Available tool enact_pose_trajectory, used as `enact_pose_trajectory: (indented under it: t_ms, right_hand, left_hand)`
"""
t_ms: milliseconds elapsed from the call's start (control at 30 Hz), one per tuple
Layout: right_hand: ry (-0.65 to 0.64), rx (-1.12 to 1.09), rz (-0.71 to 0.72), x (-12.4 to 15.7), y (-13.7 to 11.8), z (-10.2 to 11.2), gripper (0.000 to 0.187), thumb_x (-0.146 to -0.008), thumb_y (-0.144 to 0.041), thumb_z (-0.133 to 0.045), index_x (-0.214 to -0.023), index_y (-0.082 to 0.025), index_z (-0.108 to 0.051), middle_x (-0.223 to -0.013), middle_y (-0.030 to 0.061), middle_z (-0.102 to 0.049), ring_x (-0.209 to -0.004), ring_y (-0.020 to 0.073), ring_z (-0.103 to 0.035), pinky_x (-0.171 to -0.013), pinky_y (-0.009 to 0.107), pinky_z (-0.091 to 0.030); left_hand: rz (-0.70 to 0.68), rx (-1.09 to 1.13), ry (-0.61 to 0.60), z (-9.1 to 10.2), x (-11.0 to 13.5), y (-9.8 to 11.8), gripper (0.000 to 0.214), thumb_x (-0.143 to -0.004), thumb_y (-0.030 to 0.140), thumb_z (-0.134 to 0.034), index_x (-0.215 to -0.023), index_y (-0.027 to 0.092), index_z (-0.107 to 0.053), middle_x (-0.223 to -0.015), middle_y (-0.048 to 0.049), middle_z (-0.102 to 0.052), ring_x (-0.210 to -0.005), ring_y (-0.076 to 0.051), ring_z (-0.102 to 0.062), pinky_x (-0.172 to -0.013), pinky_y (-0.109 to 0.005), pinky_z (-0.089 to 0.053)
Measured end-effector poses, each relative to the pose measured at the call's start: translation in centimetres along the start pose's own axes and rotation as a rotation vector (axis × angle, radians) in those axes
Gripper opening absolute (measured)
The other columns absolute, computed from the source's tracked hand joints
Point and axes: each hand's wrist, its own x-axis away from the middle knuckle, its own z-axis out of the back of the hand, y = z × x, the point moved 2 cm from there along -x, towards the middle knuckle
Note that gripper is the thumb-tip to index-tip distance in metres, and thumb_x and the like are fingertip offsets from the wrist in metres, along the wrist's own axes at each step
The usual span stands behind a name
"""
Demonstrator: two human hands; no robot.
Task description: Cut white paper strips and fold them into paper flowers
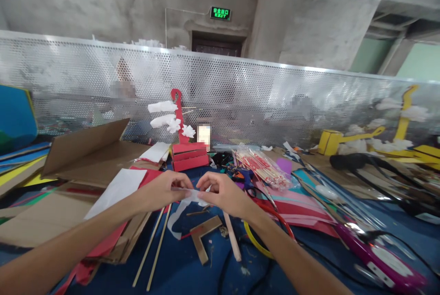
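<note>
My left hand (pixel 165 189) and my right hand (pixel 225 192) meet over the blue table, both pinched on a small strip of white paper (pixel 194 195). A longer tail of the white paper (pixel 176 218) hangs down from them toward the table. Just beyond my hands stands a red paper model (pixel 184 148) with white tufts (pixel 167 119) glued along its upright stem.
Cardboard sheets (pixel 92 153) and red and white paper lie at left. Thin wooden sticks (pixel 151 249), an L-shaped cardboard piece (pixel 202 235) and a dowel (pixel 232 240) lie below my hands. A bag of sticks (pixel 264 166), scissors (pixel 245 178), a purple glue gun (pixel 378 258) and cables sit right. A perforated metal screen (pixel 261 97) runs behind.
</note>
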Motion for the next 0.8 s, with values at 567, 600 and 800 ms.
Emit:
enact_pose_trajectory:
  t_ms: [567,600,800]
  right_hand:
    - [-0.116,0.858,0.484,0.7,-1.3,-0.8,0.017,-0.088,-0.014,-0.051,-0.103,-0.02,-0.058,-0.1,0.0054,-0.058,-0.093,0.0162,-0.053,-0.081,0.027,-0.041]
    - [-0.123,0.856,0.495,0.7,-1.4,-0.7,0.016,-0.089,-0.015,-0.05,-0.102,-0.019,-0.059,-0.1,0.0056,-0.058,-0.093,0.0161,-0.053,-0.082,0.027,-0.041]
    - [-0.09,0.817,0.516,0.8,-1.8,-0.5,0.021,-0.094,-0.026,-0.046,-0.096,-0.017,-0.065,-0.1,0.0067,-0.06,-0.093,0.017,-0.052,-0.086,0.029,-0.04]
  left_hand:
    - [0.141,0.26,-0.195,-0.9,0.3,0.8,0.022,-0.071,0.037,-0.064,-0.079,0.017,-0.065,-0.072,-0.0014,-0.065,-0.066,-0.015,-0.055,-0.061,-0.023,-0.038]
    - [0.128,0.242,-0.205,-0.9,0.3,0.7,0.021,-0.072,0.036,-0.063,-0.078,0.017,-0.066,-0.071,-0.0011,-0.065,-0.065,-0.014,-0.055,-0.06,-0.023,-0.038]
    - [0.132,0.208,-0.205,-1.0,0.2,-0.2,0.014,-0.069,0.027,-0.064,-0.077,0.016,-0.066,-0.067,0.0012,-0.061,-0.061,-0.012,-0.05,-0.058,-0.022,-0.035]
